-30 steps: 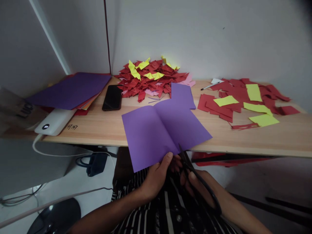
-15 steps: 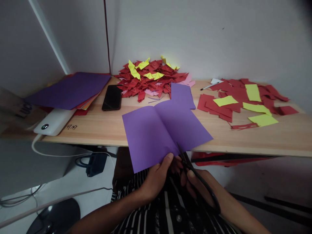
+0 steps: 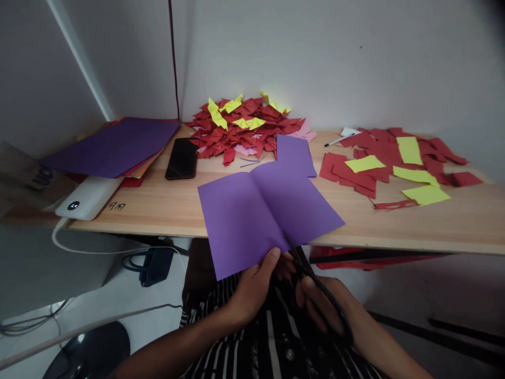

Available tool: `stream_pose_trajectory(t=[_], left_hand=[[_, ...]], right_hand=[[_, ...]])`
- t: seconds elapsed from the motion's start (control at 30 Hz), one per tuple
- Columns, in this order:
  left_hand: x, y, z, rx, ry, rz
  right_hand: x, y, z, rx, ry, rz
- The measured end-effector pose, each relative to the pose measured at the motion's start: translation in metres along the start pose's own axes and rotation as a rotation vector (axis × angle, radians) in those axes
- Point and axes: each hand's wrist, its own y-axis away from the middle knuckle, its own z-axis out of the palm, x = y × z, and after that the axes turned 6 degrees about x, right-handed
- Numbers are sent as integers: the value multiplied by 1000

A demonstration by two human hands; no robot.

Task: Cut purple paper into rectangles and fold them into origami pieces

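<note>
A purple sheet of paper with a crease down its middle lies partly over the table's front edge. My left hand grips its near edge, thumb on top and fingers underneath. Black scissors are in my right hand, fingers around the handles. Their blade tip lies over the sheet along the crease, close to my left thumb. Whether the paper is cut there is hard to see. A smaller purple piece rests just behind the sheet.
Behind is a heap of folded red, yellow and pink paper. Cut red and yellow pieces and a pen lie right. Leftward are a black phone, stacked coloured sheets and a white power bank with a cable.
The scissors in my right hand have shifted slightly left, their tip moving toward the crease, and the blades look closer together. My left hand and the sheet have hardly moved.
</note>
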Motion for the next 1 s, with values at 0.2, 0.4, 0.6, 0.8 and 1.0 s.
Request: stream_pose_trajectory(t=[0.2,0.4,0.6,0.8,1.0], left_hand=[[-1,-1,1,-21,3,3],[6,0,-1,-20,-18,-9],[8,0,-2,-83,36,-32],[5,3,-2,-182,102,-9],[4,4,-3,-191,62,-18]], right_hand=[[-5,-1,1,12,-9,50],[-12,-1,-4,2,22,35],[-10,-1,-8,-29,75,-46],[-14,-1,-7,-13,80,-52],[-20,-4,-3,-8,77,-99]])
